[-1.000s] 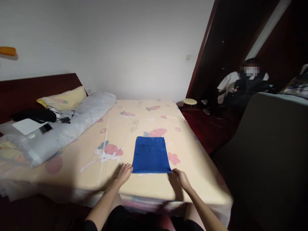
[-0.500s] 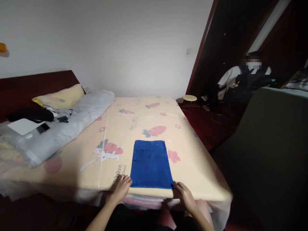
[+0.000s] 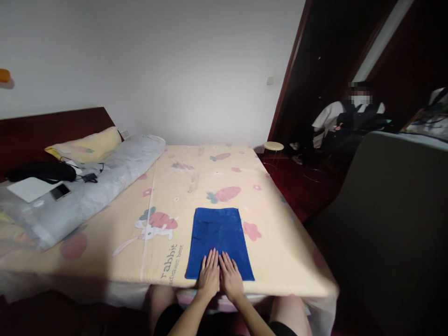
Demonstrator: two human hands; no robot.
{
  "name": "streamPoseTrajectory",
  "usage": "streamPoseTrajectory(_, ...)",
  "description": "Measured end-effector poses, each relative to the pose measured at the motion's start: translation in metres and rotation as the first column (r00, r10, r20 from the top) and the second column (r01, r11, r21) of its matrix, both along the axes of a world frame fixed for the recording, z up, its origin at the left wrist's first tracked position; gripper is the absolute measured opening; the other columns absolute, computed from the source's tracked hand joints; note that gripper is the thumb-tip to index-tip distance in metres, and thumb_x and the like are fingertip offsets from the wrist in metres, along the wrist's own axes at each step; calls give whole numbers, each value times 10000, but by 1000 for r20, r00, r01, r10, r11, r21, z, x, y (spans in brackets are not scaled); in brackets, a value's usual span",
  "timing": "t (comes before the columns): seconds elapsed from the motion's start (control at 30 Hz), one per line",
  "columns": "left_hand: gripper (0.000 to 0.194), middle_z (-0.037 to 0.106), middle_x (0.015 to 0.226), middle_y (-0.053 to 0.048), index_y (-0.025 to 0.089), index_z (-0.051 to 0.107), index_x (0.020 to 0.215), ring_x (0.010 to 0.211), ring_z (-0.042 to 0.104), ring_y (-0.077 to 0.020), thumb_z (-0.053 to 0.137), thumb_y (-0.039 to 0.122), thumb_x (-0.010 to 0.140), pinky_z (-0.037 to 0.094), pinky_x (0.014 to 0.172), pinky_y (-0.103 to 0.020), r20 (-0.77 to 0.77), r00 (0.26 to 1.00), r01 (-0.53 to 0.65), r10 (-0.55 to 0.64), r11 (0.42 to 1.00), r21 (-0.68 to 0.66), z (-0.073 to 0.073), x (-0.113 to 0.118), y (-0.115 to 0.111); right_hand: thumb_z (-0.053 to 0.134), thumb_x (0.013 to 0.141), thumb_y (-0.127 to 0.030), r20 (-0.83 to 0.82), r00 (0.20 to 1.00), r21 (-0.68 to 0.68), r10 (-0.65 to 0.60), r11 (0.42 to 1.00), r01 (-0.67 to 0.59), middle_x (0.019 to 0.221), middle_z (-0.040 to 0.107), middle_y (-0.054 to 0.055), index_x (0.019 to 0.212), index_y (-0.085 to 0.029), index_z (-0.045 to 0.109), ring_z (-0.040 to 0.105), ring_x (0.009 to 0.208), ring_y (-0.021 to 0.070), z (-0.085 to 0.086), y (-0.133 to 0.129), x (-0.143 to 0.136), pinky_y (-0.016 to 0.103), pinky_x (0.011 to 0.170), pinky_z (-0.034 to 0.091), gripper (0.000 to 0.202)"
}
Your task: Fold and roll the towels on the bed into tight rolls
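A blue cloth (image 3: 219,228) lies flat near the front edge of the bed (image 3: 133,261), which has a cream sheet with carrot and rabbit prints. My left hand (image 3: 209,273) rests palm down on the lower middle of the cloth, fingers stretched forward. Close beside it, on the right, my right hand (image 3: 230,275) lies flat on the cloth too, its fingers extended. Neither hand grips anything.
At the left, a grey quilt (image 3: 115,172) carries a phone (image 3: 60,192), a white flat object (image 3: 30,188) and a black bag (image 3: 42,171). A round stool (image 3: 273,146) stands beyond the bed. A person (image 3: 357,116) sits behind a dark panel (image 3: 378,214).
Both hands have left the cloth's two front corners and come together on its lower middle, palms down. The view has shifted slightly.
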State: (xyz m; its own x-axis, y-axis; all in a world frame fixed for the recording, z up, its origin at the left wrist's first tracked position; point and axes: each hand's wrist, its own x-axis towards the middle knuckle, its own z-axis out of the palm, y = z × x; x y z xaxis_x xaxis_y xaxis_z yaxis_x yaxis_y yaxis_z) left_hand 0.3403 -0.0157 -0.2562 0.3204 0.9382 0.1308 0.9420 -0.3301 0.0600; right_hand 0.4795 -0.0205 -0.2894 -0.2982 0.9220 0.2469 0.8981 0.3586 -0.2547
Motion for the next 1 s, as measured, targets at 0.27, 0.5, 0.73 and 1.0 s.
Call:
streamPoseTrajectory(0.27,566,363,1536,-5,282,82,1495,1396,369,-223,259,398,970,260,1147,-492,-29,980,-192,198,971,140,-34,-84,-34,298,944,-550,28,963,-68,-267,961,268,1539,316,55,1478,-243,266,288,1431,263,-27,-30,94,546,1144,259,617)
streamPoseTrajectory(0.5,581,281,1569,-10,228,18,1495,1430,305,-195,248,301,967,267,1156,-458,15,994,-109,108,986,130,-18,-14,-19,245,984,-382,-50,987,-47,-152,988,150,1562,251,30,1482,-291,233,266,1439,217,3,-15,25,478,1136,306,506)
streamPoseTrajectory(0.73,567,333,1549,-5,282,73,1491,1403,358,-210,270,381,969,300,1134,-471,15,990,-143,143,985,92,-37,-29,-28,334,967,-459,7,1000,-24,-9,1000,9,1530,321,18,1480,-327,190,345,1403,239,-18,-28,52,476,1114,347,549)
streamPoseTrajectory(1.0,573,335,1549,4,308,94,1494,1438,288,-256,282,390,960,176,1169,-544,10,967,-254,256,953,166,-29,-82,-45,371,917,-591,36,978,-45,-205,977,207,1542,291,15,1485,-350,129,329,1408,280,-25,-51,134,542,1107,337,662)
